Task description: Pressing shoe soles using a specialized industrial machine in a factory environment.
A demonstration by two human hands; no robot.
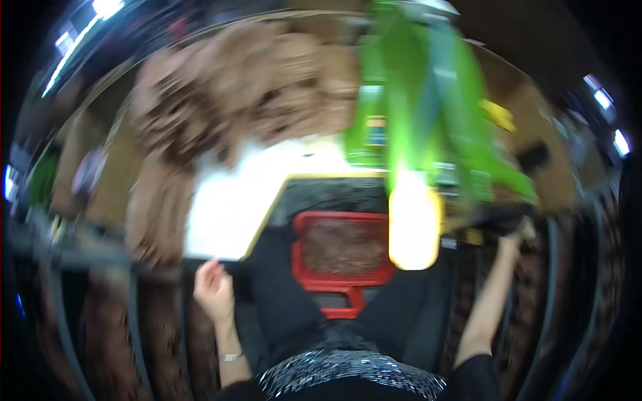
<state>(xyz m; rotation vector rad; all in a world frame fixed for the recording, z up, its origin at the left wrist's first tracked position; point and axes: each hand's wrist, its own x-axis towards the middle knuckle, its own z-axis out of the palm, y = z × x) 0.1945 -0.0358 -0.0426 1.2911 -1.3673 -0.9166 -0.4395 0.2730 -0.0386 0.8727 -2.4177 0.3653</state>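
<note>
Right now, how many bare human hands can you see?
2: the left hand near the white, yellow-edged tabletop; the right hand near a blurred dark object at right. Background blur may hide others.

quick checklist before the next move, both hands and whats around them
1. Left hand free: ok, nothing seen in it.
2. Right hand free: cannot tell, blurred beside a dark thing.
3. White surface close to the left hand: ok, the hand is at its near edge.
4. Brown pieces in view: ok, heaped beyond the white surface.
5. Picture sharp enough for fine detail: not ok, blurred.
</note>
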